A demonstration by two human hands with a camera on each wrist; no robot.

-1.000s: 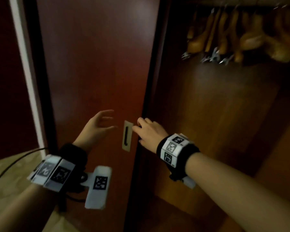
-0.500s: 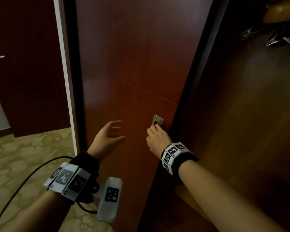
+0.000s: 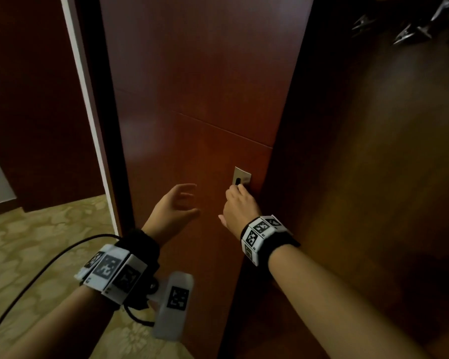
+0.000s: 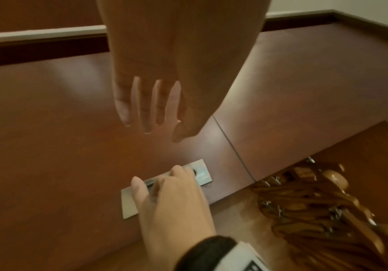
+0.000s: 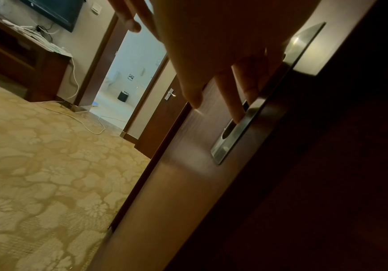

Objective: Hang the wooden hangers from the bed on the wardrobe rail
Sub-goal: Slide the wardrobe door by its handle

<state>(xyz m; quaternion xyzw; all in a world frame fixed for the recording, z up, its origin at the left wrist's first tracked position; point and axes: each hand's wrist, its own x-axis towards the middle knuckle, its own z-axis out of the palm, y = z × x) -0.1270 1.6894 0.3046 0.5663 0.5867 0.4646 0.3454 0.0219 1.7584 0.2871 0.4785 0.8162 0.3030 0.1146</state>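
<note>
The dark red wardrobe door (image 3: 192, 86) carries a recessed metal handle (image 3: 241, 176). My right hand (image 3: 239, 203) has its fingertips hooked into that handle's slot (image 5: 234, 133). My left hand (image 3: 176, 203) hovers just off the door panel to the left of the handle, fingers spread and holding nothing. Several wooden hangers (image 4: 304, 201) with metal clips hang inside the wardrobe past the door's edge. In the head view only their clips (image 3: 410, 32) show, at the top right. The bed is out of view.
Patterned beige carpet (image 5: 37, 165) lies to the left of the wardrobe. A black cable (image 3: 36, 275) runs from my left wrist across it. Beyond are a low dark cabinet under a wall screen (image 5: 54, 11) and a lit bathroom doorway (image 5: 130, 73). The wardrobe interior (image 3: 373, 203) is dark.
My right hand moved from the door's edge onto the recessed handle and hooked its fingers in. The head view swung left and down, so the hangers left it. The left hand kept its pose.
</note>
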